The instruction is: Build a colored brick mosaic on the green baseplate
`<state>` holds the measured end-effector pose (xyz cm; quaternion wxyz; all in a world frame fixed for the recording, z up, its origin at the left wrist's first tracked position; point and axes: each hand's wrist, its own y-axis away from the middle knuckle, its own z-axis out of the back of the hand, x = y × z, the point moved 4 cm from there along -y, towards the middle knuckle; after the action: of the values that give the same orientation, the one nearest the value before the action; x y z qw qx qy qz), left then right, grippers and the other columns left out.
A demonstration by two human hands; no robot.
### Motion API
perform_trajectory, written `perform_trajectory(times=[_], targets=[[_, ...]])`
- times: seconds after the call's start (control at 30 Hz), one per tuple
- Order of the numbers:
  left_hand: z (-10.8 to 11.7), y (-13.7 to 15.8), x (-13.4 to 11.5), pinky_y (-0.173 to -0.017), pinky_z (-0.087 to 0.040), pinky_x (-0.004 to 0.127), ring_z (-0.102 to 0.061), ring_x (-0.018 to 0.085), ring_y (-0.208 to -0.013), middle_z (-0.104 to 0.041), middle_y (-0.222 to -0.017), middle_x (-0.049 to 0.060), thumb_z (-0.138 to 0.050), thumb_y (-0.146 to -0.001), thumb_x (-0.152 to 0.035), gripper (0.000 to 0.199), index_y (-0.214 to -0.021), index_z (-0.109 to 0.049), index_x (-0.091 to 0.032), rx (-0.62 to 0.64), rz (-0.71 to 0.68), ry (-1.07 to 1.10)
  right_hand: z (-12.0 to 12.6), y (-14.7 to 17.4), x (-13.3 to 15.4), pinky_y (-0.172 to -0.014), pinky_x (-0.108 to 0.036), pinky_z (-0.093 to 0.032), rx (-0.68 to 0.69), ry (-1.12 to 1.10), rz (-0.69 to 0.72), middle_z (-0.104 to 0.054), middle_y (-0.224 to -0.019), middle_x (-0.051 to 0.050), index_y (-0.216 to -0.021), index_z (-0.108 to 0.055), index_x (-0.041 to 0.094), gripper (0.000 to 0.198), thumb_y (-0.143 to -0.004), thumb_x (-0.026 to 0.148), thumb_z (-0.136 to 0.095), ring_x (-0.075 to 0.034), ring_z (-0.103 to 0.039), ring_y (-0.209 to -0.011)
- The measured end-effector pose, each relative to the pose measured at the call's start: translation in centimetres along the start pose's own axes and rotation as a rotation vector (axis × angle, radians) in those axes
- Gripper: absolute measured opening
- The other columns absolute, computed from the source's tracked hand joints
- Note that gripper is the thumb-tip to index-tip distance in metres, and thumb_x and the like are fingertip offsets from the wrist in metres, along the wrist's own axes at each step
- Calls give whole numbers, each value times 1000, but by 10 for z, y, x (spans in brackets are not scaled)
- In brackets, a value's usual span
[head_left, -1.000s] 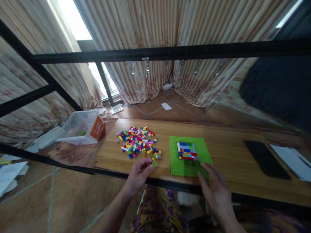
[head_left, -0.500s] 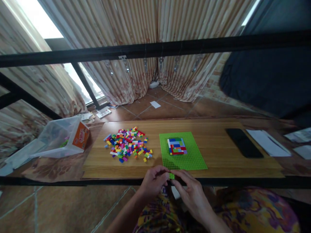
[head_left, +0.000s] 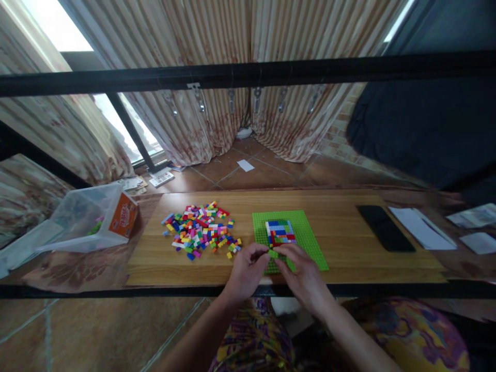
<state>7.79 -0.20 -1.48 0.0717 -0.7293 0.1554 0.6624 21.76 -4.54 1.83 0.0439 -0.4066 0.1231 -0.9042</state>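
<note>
Between the fingertips of both hands is a small lime-green toy brick. My left hand pinches it from the left, and my right hand grips it from the right. Both hands are over the near part of the green baseplate. Just beyond the fingertips, a block of multicoloured bricks in blue, red, white and green sits on the baseplate; its near edge is partly covered by my fingers. Whether the held brick touches the baseplate I cannot tell.
A loose pile of coloured bricks lies left on the wooden board. A clear plastic bin with an orange label stands further left. To the right are a black phone-like slab and white papers. A black bar crosses above.
Both hands have moved forward with the lime-green brick, from the table's near edge to over the baseplate, close to the multicoloured block. The camera view has shifted slightly.
</note>
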Motion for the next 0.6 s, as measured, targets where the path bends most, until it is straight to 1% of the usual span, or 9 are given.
perform_trajectory(times=[0.1, 0.17, 0.23, 0.33, 0.47, 0.6], targets=[[2, -18, 4, -64, -49, 24, -59, 13, -69, -67, -80, 3, -62, -79, -30, 18, -90, -65, -16, -64, -61, -59, 5, -26, -15, -92, -42, -48, -7, 70, 49, -65, -105, -5, -106, -67, 26, 24, -91, 32, -50, -21, -59, -103], [5, -31, 6, -70, -52, 26, -62, 14, -75, -69, -92, 5, -60, -80, -23, 20, -98, -66, -17, -130, -100, -143, 9, -48, -29, -94, -42, -46, -37, 114, 52, -64, -105, -6, -105, -68, 24, 25, -90, 34, -51, -22, -57, -104], [6, -42, 9, -79, -53, 30, -64, 16, -84, -69, -105, 7, -57, -80, -17, 29, -109, -64, -18, -171, -125, -213, 10, -70, -45, -96, -43, -44, -53, 152, 30, -62, -105, -8, -104, -70, 22, 25, -89, 33, -53, -23, -56, -105], [5, -57, 17, -90, -52, 35, -64, 19, -101, -66, -118, 10, -54, -81, -12, 45, -126, -54, -17, -179, -135, -232, 4, -94, -62, -99, -44, -42, -14, 178, 8, -60, -110, -8, -104, -72, 22, 25, -87, 31, -56, -23, -55, -107], [0, -68, 29, -98, -49, 38, -60, 21, -113, -63, -125, 12, -50, -83, -10, 56, -138, -42, -17, -149, -133, -209, -8, -105, -71, -99, -43, -41, 73, 189, -24, -60, -110, -6, -102, -73, 24, 22, -85, 29, -60, -22, -55, -108], [-1, -69, 35, -98, -49, 39, -60, 21, -114, -62, -126, 12, -49, -85, -12, 58, -142, -37, -18, -128, -146, -215, -12, -105, -73, -100, -42, -41, 126, 178, -49, -61, -110, -7, -101, -73, 23, 21, -84, 27, -61, -22, -54, -109]])
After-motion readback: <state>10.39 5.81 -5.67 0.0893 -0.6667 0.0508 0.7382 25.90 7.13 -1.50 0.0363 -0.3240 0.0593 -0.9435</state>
